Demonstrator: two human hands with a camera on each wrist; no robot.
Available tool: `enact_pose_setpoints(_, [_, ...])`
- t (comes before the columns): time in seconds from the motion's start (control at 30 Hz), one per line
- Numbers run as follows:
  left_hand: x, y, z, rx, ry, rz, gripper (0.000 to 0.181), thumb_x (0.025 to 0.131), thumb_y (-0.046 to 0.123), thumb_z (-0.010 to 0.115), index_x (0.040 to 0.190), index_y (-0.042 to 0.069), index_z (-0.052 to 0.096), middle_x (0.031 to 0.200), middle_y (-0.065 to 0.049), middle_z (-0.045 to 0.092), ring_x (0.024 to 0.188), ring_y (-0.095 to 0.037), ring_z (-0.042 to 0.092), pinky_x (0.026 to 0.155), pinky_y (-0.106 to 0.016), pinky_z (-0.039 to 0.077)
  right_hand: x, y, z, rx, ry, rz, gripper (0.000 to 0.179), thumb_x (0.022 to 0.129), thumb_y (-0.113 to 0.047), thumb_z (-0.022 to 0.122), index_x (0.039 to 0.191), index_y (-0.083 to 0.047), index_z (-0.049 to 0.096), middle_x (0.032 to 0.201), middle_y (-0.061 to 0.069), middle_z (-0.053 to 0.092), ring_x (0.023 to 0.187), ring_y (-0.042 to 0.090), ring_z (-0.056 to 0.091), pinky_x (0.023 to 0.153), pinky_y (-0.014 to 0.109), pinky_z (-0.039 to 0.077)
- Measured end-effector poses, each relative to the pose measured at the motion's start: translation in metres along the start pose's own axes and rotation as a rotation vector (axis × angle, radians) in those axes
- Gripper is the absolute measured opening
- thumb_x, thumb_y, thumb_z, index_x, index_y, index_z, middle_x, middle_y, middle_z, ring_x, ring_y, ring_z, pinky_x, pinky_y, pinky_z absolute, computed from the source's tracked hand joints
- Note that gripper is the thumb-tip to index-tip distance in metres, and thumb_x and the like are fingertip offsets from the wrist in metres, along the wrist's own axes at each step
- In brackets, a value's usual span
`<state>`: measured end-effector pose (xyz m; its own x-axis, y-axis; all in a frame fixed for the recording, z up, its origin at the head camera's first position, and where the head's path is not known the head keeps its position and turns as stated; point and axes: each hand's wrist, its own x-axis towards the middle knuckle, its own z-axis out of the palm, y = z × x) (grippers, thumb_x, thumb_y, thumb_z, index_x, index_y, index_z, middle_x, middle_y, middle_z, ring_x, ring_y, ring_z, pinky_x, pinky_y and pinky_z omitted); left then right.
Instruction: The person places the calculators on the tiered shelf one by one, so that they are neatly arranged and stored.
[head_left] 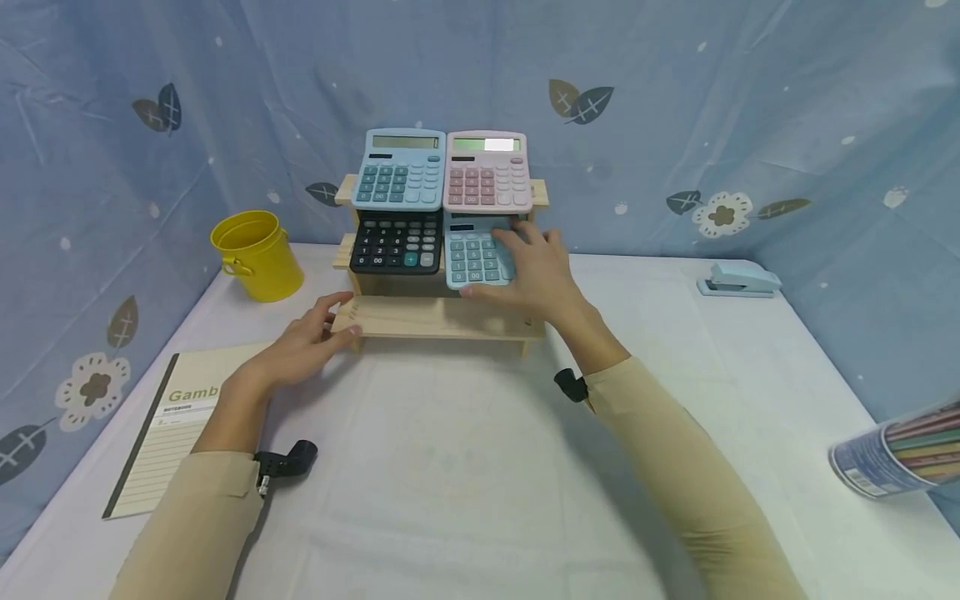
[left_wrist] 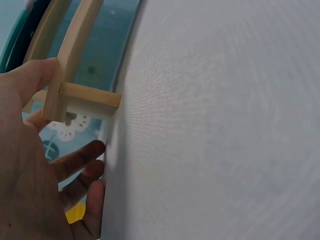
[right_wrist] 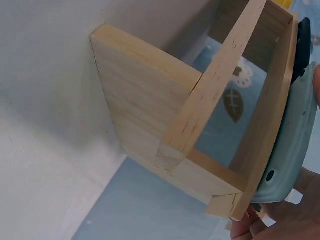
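A tiered wooden rack [head_left: 442, 318] stands on the white table. On its middle tier, at the right, sits a blue-green calculator [head_left: 468, 254], which my right hand [head_left: 543, 271] grips by its right side, thumb at the lower edge. In the right wrist view the calculator [right_wrist: 286, 150] leans against the tier's front strip. My left hand [head_left: 303, 342] pinches the left end of the lowest tier; the left wrist view shows the thumb against the wood [left_wrist: 67, 65]. Beside the held calculator is a black calculator [head_left: 397, 242]. Above are a light blue calculator [head_left: 399, 169] and a pink calculator [head_left: 487, 171].
Left of the rack is a yellow bucket [head_left: 258, 258]. A notebook [head_left: 176, 425] lies under my left forearm. To the right are a light blue stapler [head_left: 738, 281] and a tipped-looking can of colored pencils [head_left: 873, 462]. A patterned blue curtain [head_left: 645, 150] surrounds the table.
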<state>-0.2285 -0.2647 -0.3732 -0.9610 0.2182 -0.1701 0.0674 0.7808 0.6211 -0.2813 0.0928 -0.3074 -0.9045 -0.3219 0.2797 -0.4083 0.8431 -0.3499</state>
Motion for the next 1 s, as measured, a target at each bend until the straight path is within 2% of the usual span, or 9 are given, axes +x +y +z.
enact_pose_setpoints(0.2, [0.002,-0.001,0.001,-0.002,-0.002,0.001,0.08,0.103,0.063,0.044,0.165,0.027,0.009,0.158,-0.03,0.031,0.14,-0.048,0.038,0.111,-0.07,0.033,0.006,0.001,0.006,0.011,0.029,0.029,0.103,0.073,-0.074,0.078,0.153,-0.017,0.047,0.167,0.01,0.027,0.115,0.035,0.036,0.095,0.051,0.034])
enact_pose_setpoints(0.5, [0.004,0.001,0.003,-0.007,-0.004,0.007,0.079,0.103,0.062,0.044,0.165,0.027,0.009,0.159,-0.03,0.03,0.141,-0.049,0.037,0.111,-0.07,0.032,0.008,0.0,0.013,0.028,0.087,0.056,0.105,0.072,-0.076,0.077,0.155,-0.021,0.045,0.168,0.007,0.023,0.121,0.037,0.034,0.098,0.051,0.032])
enact_pose_setpoints(1.0, [0.003,-0.007,0.004,0.006,0.008,0.015,0.078,0.103,0.062,0.044,0.164,0.026,0.011,0.156,-0.03,0.034,0.136,-0.048,0.043,0.108,-0.068,0.038,0.013,0.0,0.021,0.062,0.082,0.05,0.104,0.072,-0.073,0.079,0.156,-0.024,0.042,0.17,0.008,0.014,0.131,0.04,0.031,0.104,0.057,0.029])
